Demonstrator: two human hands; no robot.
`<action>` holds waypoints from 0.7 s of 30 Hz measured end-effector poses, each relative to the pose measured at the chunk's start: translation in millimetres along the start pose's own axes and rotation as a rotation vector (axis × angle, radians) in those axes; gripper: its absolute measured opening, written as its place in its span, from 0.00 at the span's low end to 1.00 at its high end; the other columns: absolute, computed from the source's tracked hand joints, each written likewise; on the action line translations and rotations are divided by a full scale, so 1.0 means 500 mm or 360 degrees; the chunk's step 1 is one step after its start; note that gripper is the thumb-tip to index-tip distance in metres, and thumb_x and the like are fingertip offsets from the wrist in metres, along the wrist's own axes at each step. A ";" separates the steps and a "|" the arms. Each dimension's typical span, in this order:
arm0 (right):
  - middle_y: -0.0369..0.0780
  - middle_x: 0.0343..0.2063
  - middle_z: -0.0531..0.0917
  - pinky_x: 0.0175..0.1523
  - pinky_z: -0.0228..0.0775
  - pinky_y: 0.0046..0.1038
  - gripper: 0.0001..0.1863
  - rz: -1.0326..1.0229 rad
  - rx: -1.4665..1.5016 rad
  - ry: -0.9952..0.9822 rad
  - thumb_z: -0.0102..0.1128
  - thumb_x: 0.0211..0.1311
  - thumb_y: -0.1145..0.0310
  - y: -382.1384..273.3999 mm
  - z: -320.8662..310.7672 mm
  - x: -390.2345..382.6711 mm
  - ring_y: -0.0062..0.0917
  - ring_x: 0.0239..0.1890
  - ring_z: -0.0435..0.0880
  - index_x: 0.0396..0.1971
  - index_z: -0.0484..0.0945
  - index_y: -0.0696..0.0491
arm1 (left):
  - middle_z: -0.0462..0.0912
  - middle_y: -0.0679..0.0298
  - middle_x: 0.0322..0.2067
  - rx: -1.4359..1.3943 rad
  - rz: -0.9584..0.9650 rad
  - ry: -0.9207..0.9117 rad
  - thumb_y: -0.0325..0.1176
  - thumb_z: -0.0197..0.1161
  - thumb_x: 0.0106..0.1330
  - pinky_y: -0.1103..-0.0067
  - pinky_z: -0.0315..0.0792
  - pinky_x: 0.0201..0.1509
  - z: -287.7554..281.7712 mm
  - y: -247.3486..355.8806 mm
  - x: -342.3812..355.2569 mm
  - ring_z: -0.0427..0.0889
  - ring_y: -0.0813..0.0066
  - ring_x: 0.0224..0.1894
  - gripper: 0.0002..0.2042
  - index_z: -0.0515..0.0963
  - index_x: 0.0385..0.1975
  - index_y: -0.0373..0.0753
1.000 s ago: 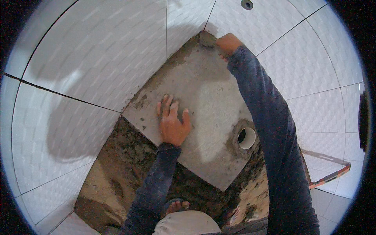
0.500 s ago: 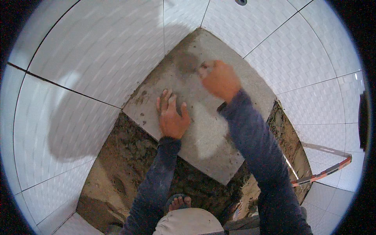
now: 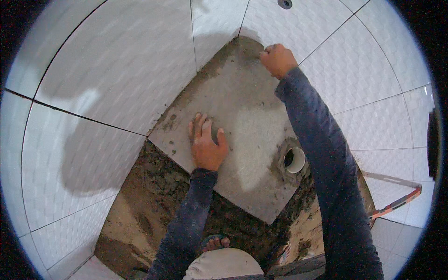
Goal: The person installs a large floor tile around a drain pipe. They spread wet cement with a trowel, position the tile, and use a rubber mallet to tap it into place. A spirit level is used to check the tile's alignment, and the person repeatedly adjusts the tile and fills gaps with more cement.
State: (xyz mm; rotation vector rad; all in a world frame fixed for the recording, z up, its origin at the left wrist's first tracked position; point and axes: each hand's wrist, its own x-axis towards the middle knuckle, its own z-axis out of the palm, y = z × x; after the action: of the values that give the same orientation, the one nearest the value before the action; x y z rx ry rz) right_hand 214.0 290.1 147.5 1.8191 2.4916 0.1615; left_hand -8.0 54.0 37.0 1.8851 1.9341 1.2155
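Observation:
A large grey floor tile (image 3: 252, 135), smeared with mud, lies in the corner between white tiled walls. My left hand (image 3: 207, 144) rests on it palm down, fingers spread, holding nothing. Close to the far corner, my right hand (image 3: 279, 60) is closed round what looks like the handle of a mallet (image 3: 250, 47). Its dull, rounded grey-brown head is hard to tell from the dirty tile beneath; whether they touch is unclear. An open white pipe (image 3: 294, 160) stands at the tile's right edge, beside my right forearm.
White textured tiles (image 3: 112, 60) cover the walls around me. Dark, uneven mortar (image 3: 158, 172) borders the near tile edges. An orange-red bar (image 3: 396, 203) leans at the right. My sandaled foot (image 3: 215, 242) is at the bottom. A round fitting (image 3: 285, 3) shows on the far wall.
My right hand has moved up and right with the mallet, toward the far corner. The white pipe, hidden behind my forearm before, now shows. My left hand stays on the tile.

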 end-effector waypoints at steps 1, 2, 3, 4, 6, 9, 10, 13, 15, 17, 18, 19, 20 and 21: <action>0.51 0.36 0.87 0.45 0.82 0.40 0.18 -0.0189 -0.0279 0.0061 0.56 0.62 0.56 0.013 0.010 0.018 0.43 0.39 0.88 0.38 0.86 0.55 | 0.76 0.45 0.57 0.0006 0.0006 0.0005 0.35 0.62 0.61 0.55 0.54 0.74 0.000 0.001 0.000 0.69 0.47 0.66 0.19 0.77 0.50 0.31; 0.50 0.34 0.87 0.44 0.82 0.40 0.17 -0.0111 -0.0032 -0.0021 0.57 0.62 0.57 0.025 0.023 0.040 0.43 0.37 0.88 0.38 0.86 0.54 | 0.77 0.45 0.57 0.0013 0.0012 0.0009 0.34 0.62 0.61 0.56 0.54 0.75 0.000 0.002 0.000 0.69 0.47 0.66 0.19 0.77 0.50 0.31; 0.49 0.32 0.87 0.43 0.82 0.40 0.16 -0.0035 0.0220 -0.0106 0.58 0.61 0.58 0.036 0.033 0.064 0.42 0.36 0.88 0.38 0.86 0.52 | 0.77 0.45 0.57 0.0022 0.0019 0.0012 0.34 0.62 0.61 0.56 0.54 0.75 -0.001 0.003 0.000 0.69 0.47 0.66 0.19 0.77 0.50 0.31; 0.48 0.29 0.87 0.39 0.82 0.39 0.14 -0.0077 0.0361 -0.0086 0.58 0.61 0.59 0.042 0.047 0.080 0.40 0.32 0.88 0.37 0.85 0.53 | 0.77 0.46 0.57 0.0040 0.0026 0.0012 0.34 0.62 0.61 0.56 0.54 0.75 0.000 0.004 0.000 0.70 0.48 0.66 0.19 0.77 0.50 0.31; 0.45 0.24 0.85 0.31 0.81 0.36 0.13 -0.0275 0.0527 0.0045 0.57 0.63 0.61 0.041 0.066 0.100 0.34 0.23 0.86 0.33 0.83 0.55 | 0.77 0.46 0.57 0.0067 0.0028 0.0009 0.34 0.62 0.61 0.56 0.54 0.75 -0.001 0.005 0.000 0.70 0.48 0.66 0.19 0.77 0.50 0.31; 0.43 0.21 0.85 0.24 0.80 0.32 0.14 0.0020 0.0848 -0.0151 0.56 0.65 0.61 0.016 0.070 0.095 0.29 0.18 0.84 0.31 0.81 0.58 | 0.77 0.46 0.57 0.0041 0.0021 0.0009 0.34 0.62 0.61 0.56 0.54 0.75 -0.002 0.005 0.001 0.70 0.48 0.66 0.19 0.77 0.50 0.31; 0.42 0.21 0.85 0.24 0.80 0.32 0.15 0.0065 0.0831 -0.0199 0.56 0.65 0.61 0.009 0.060 0.085 0.28 0.18 0.85 0.31 0.81 0.58 | 0.77 0.46 0.57 0.0045 0.0024 -0.0002 0.34 0.62 0.61 0.56 0.54 0.75 -0.003 0.005 0.001 0.70 0.48 0.66 0.19 0.77 0.50 0.31; 0.42 0.22 0.85 0.24 0.81 0.30 0.14 -0.0182 0.0473 -0.0162 0.55 0.66 0.63 -0.007 0.020 0.060 0.28 0.20 0.86 0.32 0.82 0.59 | 0.77 0.46 0.57 0.0058 0.0025 -0.0017 0.33 0.62 0.61 0.56 0.54 0.75 -0.008 0.007 0.002 0.69 0.48 0.66 0.19 0.77 0.50 0.30; 0.41 0.22 0.85 0.25 0.81 0.30 0.13 -0.0334 0.0290 -0.0154 0.55 0.65 0.65 -0.017 -0.004 0.047 0.28 0.21 0.87 0.33 0.83 0.59 | 0.77 0.47 0.57 0.0053 0.0034 -0.0017 0.31 0.60 0.61 0.56 0.54 0.75 -0.009 0.012 0.002 0.67 0.50 0.68 0.19 0.76 0.50 0.29; 0.41 0.22 0.85 0.26 0.81 0.30 0.10 -0.0525 0.0196 -0.0095 0.57 0.63 0.67 -0.044 -0.011 0.027 0.30 0.23 0.87 0.33 0.84 0.57 | 0.76 0.47 0.57 0.0002 0.0025 0.0034 0.28 0.58 0.59 0.56 0.54 0.75 -0.007 0.015 0.003 0.67 0.50 0.67 0.18 0.76 0.50 0.30; 0.41 0.22 0.85 0.27 0.81 0.31 0.09 -0.0623 0.0176 -0.0027 0.58 0.62 0.67 -0.070 -0.006 0.007 0.31 0.24 0.87 0.33 0.84 0.56 | 0.76 0.47 0.57 -0.0032 0.0027 0.0060 0.26 0.58 0.58 0.56 0.54 0.75 -0.005 0.015 0.002 0.68 0.49 0.67 0.18 0.76 0.50 0.30; 0.41 0.21 0.84 0.28 0.81 0.33 0.08 -0.0587 0.0246 0.0029 0.58 0.61 0.68 -0.110 0.008 -0.018 0.33 0.25 0.87 0.32 0.84 0.55 | 0.77 0.47 0.55 -0.0077 0.0012 0.0100 0.25 0.56 0.57 0.56 0.56 0.74 -0.001 0.012 0.001 0.69 0.48 0.66 0.18 0.76 0.48 0.30; 0.42 0.21 0.84 0.29 0.80 0.35 0.07 -0.0553 0.0318 0.0085 0.59 0.60 0.68 -0.148 0.013 -0.045 0.35 0.26 0.87 0.31 0.84 0.54 | 0.78 0.46 0.54 -0.0125 0.0005 0.0143 0.24 0.55 0.56 0.56 0.57 0.74 -0.001 0.009 -0.001 0.71 0.47 0.64 0.17 0.77 0.47 0.30; 0.43 0.22 0.84 0.32 0.79 0.38 0.08 -0.0414 0.0368 0.0029 0.58 0.60 0.67 -0.188 0.026 -0.079 0.38 0.27 0.86 0.29 0.84 0.54 | 0.79 0.46 0.52 -0.0159 0.0000 0.0153 0.22 0.54 0.54 0.56 0.58 0.73 0.004 0.002 -0.004 0.73 0.46 0.62 0.17 0.77 0.46 0.30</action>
State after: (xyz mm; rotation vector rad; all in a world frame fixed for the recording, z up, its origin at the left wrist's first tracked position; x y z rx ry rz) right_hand 138.4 225.0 123.3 1.5438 2.8304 -0.1275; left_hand -5.5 52.9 35.6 1.8084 1.8817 1.3995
